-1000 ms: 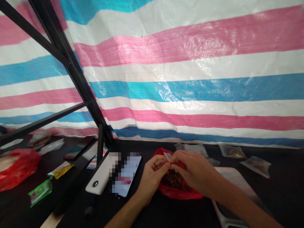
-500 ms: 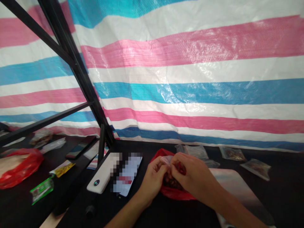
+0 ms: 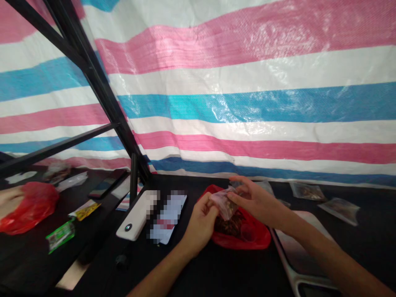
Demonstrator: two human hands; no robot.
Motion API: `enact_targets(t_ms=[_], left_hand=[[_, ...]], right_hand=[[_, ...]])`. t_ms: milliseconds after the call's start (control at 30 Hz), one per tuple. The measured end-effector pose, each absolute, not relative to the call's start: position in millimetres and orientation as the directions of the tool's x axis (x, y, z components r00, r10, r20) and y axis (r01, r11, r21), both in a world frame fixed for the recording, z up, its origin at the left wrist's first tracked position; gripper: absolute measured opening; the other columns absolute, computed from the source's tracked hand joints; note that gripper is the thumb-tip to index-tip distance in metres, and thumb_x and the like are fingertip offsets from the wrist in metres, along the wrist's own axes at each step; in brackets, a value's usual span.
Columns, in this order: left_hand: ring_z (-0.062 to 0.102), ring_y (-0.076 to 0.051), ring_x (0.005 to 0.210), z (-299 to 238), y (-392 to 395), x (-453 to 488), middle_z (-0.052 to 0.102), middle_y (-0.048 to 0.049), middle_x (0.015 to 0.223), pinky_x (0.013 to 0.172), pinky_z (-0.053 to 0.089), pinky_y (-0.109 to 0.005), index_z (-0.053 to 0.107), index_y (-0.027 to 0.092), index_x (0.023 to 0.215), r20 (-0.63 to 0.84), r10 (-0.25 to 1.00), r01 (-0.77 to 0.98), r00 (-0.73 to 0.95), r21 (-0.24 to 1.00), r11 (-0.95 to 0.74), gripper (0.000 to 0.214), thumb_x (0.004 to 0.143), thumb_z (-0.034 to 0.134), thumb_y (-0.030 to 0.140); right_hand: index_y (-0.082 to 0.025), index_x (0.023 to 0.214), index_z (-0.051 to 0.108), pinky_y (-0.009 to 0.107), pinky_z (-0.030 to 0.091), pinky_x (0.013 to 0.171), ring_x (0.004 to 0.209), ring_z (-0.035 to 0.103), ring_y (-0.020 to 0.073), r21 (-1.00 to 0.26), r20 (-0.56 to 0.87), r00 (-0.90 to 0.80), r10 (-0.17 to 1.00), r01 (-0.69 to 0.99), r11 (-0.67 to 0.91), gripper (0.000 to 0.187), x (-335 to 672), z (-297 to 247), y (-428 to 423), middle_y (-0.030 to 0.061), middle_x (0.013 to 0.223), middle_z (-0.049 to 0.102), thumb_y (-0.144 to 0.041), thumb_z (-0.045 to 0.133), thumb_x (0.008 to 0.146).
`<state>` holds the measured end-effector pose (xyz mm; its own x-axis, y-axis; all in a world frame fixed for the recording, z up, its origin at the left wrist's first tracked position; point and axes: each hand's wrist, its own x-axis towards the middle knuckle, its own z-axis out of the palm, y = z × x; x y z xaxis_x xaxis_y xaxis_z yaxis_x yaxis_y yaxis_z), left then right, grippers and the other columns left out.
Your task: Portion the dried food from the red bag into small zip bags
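Over the red plastic bag [image 3: 258, 242] is a small clear plastic bag [image 3: 227, 207] with some brownish contents. My left hand [image 3: 202, 218] pinches its left edge between thumb and fingers. At the upper right of the same small bag, the thumb and fingers of my right hand [image 3: 256, 202] close on it. Beneath both hands the red bag lies open, holding a heap of brown dried pieces [image 3: 229, 226]. A small translucent round cup [image 3: 247, 233] seems to rest among them on the right.
Right of the red bag sits a flat silvery device [image 3: 305, 241], like a scale. Filled clear bags [image 3: 307, 191] lie behind it. Two phones, one white [image 3: 136, 218] and one lit [image 3: 168, 220], lie left. Another person's hand [image 3: 10, 202] is at a red bag [image 3: 40, 206]. Black frame bars [image 3: 108, 105] slant across.
My right hand has moved up from the pinch beside my left, and the small bag now shows spread between them. More of the red bag's contents and the cup have come into sight.
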<state>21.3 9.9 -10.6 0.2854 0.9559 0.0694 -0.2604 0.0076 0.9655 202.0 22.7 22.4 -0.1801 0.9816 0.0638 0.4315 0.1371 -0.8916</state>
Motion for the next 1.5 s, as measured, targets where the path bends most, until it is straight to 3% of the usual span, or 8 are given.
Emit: enact_targets(t_ms=[167, 333, 500, 700, 867, 1067, 1333, 1500], left_hand=[[0.059, -0.022, 0.087, -16.6, 8.5, 13.9, 0.06, -0.0031, 0.09, 0.082, 0.048, -0.036, 0.052, 0.021, 0.092, 0.32, 0.941, 0.325, 0.114, 0.883, -0.339, 0.011, 0.084, 0.05, 0.014], [0.051, -0.033, 0.116, -25.1, 10.8, 8.4, 0.053, -0.014, 0.119, 0.101, 0.044, -0.052, 0.054, 0.016, 0.117, 0.431, 0.899, 0.709, 0.078, 0.61, -0.353, 0.046, 0.073, 0.054, 0.003], [0.054, -0.029, 0.114, -33.5, 17.6, 5.8, 0.051, -0.0127, 0.118, 0.103, 0.046, -0.049, 0.055, 0.017, 0.117, 0.402, 0.915, 0.637, 0.035, 0.696, -0.331, 0.052, 0.071, 0.047, -0.004], [0.057, -0.021, 0.097, -26.2, 16.1, 6.7, 0.054, -0.0056, 0.106, 0.085, 0.05, -0.034, 0.057, 0.022, 0.104, 0.559, 0.828, 0.438, -0.047, 0.756, -0.486, 0.05, 0.068, 0.04, -0.009], [0.054, -0.019, 0.09, -17.0, 11.0, 8.6, 0.053, -0.0036, 0.096, 0.078, 0.048, -0.03, 0.054, 0.022, 0.091, 0.644, 0.744, 0.368, -0.175, 0.744, -0.557, 0.036, 0.071, 0.041, -0.005], [0.055, -0.022, 0.097, -12.6, 5.4, 6.7, 0.054, -0.0053, 0.099, 0.084, 0.049, -0.034, 0.054, 0.021, 0.093, 0.708, 0.7, 0.47, -0.091, 0.65, -0.597, 0.031, 0.072, 0.046, 0.0], [0.056, -0.033, 0.117, -18.7, -12.7, 19.3, 0.06, -0.0162, 0.124, 0.101, 0.048, -0.051, 0.046, 0.015, 0.132, 0.736, 0.652, 0.634, 0.182, 0.418, -0.65, 0.062, 0.078, 0.072, 0.028], [0.062, -0.03, 0.108, -30.1, -3.9, 20.9, 0.068, -0.0121, 0.114, 0.097, 0.052, -0.05, 0.051, 0.018, 0.129, 0.699, 0.678, 0.697, 0.227, 0.369, -0.615, 0.049, 0.083, 0.069, 0.021]], right_hand=[[-0.024, 0.13, 0.054, 0.037, 0.055, 0.076, 0.085, 0.071, 0.0234, -0.764, 0.264, -0.017, 0.964, 0.607, 0.219, 0.049, 208.8, 29.6, 23.8, 0.0042, 0.097, 0.072, -0.034, 0.066, 0.084], [-0.025, 0.133, 0.055, 0.045, 0.054, 0.09, 0.102, 0.07, 0.0284, -0.562, 0.345, -0.07, 0.936, 0.783, 0.266, 0.05, 201.3, 30.2, 17.3, 0.0086, 0.118, 0.07, -0.027, 0.068, 0.084], [-0.026, 0.129, 0.058, 0.042, 0.055, 0.09, 0.105, 0.07, 0.028, -0.431, 0.42, -0.171, 0.891, 0.827, 0.362, 0.048, 191.8, 32.3, 10.0, 0.0062, 0.119, 0.07, -0.022, 0.072, 0.083], [-0.027, 0.128, 0.058, 0.038, 0.054, 0.091, 0.106, 0.069, 0.0258, -0.303, 0.614, -0.226, 0.756, 0.817, 0.491, 0.044, 182.3, 38.7, 0.4, 0.0054, 0.116, 0.071, -0.024, 0.072, 0.087], [-0.026, 0.122, 0.062, 0.041, 0.054, 0.085, 0.097, 0.07, 0.0268, -0.239, 0.589, -0.3, 0.75, 0.822, 0.517, 0.039, 176.0, 33.4, -4.2, 0.0041, 0.109, 0.073, -0.02, 0.072, 0.085], [-0.027, 0.117, 0.063, 0.038, 0.052, 0.087, 0.095, 0.069, 0.0231, -0.285, 0.649, -0.31, 0.695, 0.747, 0.6, 0.025, 178.1, 35.4, -4.7, 0.0025, 0.104, 0.073, -0.02, 0.064, 0.093], [-0.027, 0.112, 0.066, 0.033, 0.054, 0.084, 0.091, 0.07, 0.0202, -0.364, 0.655, -0.242, 0.716, 0.729, 0.579, 0.02, 174.9, 38.2, -5.8, 0.0014, 0.101, 0.074, -0.02, 0.06, 0.094], [-0.025, 0.114, 0.066, 0.033, 0.056, 0.088, 0.092, 0.071, 0.0197, -0.362, 0.668, -0.245, 0.703, 0.718, 0.594, 0.021, 177.2, 40.3, -6.8, 0.0024, 0.1, 0.075, -0.021, 0.06, 0.095]])
